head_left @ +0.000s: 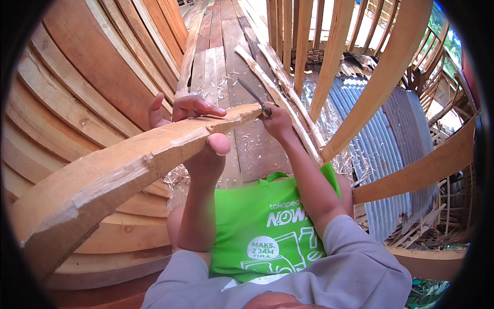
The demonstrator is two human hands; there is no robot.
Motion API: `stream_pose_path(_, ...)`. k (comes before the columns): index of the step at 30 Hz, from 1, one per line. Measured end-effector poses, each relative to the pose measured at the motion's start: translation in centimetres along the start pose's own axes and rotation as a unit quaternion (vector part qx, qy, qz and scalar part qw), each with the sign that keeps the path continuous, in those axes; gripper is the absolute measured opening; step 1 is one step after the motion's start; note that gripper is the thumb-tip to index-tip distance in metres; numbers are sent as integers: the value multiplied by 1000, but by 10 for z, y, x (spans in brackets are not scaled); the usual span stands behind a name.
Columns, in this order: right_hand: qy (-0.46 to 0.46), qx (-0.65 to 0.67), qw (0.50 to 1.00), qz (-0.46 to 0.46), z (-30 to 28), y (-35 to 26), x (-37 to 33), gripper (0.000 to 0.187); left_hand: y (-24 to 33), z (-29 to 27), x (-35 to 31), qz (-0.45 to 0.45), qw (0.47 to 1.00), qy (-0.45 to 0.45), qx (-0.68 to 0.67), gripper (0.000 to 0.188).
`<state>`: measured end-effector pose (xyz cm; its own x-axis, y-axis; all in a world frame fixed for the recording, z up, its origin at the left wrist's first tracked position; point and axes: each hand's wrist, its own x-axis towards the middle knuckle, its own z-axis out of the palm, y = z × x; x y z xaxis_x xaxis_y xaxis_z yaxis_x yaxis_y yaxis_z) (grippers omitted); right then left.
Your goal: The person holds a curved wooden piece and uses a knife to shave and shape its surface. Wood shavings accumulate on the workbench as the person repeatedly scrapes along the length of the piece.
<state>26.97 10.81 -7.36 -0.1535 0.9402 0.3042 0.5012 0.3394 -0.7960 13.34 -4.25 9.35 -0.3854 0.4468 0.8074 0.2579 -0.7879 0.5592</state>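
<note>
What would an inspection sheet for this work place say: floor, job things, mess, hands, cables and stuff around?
Surface: wooden floor of long boards, with shavings scattered on it.
Job's things: a thick plank, its near edge rough and cut; a knife by its far end.
Clutter: two pale poles lying on the floor; a green bag over the lap.
Hands: left hand grips the plank; right hand holds the knife.
Cables: nothing seen.
Surroundings: board wall left; upright timbers and wavy metal sheets right.

Your bag is green, printed white; above left of it your timber is tan, below it your shirt is grey.
</note>
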Motion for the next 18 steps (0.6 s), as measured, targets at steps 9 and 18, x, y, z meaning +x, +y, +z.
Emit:
stream_pose_path(9,-104,-63,990,-77,2,-53,-15,24,-8,-63,34,106,981,14,-163,67)
stream_pose_path(18,-176,-11,982,-66,4,-53,-18,30,-33,-73,26,-51,988,20,-146,45)
